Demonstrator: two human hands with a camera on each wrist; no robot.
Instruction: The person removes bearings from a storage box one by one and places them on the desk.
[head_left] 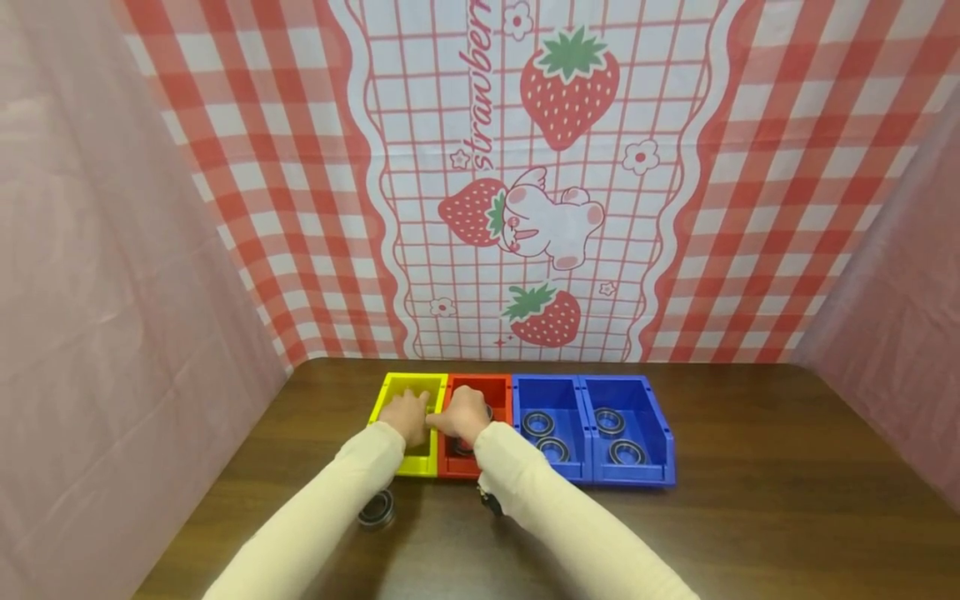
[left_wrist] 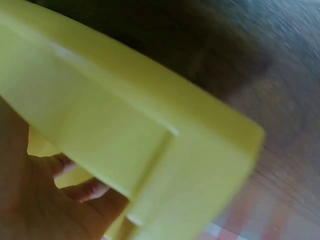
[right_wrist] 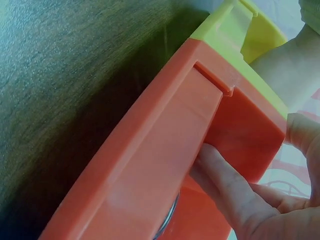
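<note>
My left hand (head_left: 406, 417) reaches down into the yellow bin (head_left: 417, 468), its fingers (left_wrist: 90, 190) fairly straight behind the front wall. No object shows in that hand. Beside it, my right hand (head_left: 463, 414) is at the red bin (head_left: 501, 390). The right wrist view has its fingers (right_wrist: 215, 162) inside the red bin and the thumb (right_wrist: 301, 131) over the side wall next to the yellow bin, gripping that wall. A ball bearing (head_left: 463, 447) lies in the red bin, partly hidden by the right hand.
Two blue bins (head_left: 630, 477) stand to the right of the red one, each with two bearings (head_left: 537, 424) inside. Another bearing (head_left: 377, 508) lies on the brown table (head_left: 750, 467) by the left sleeve. A checked strawberry cloth (head_left: 540, 167) hangs behind.
</note>
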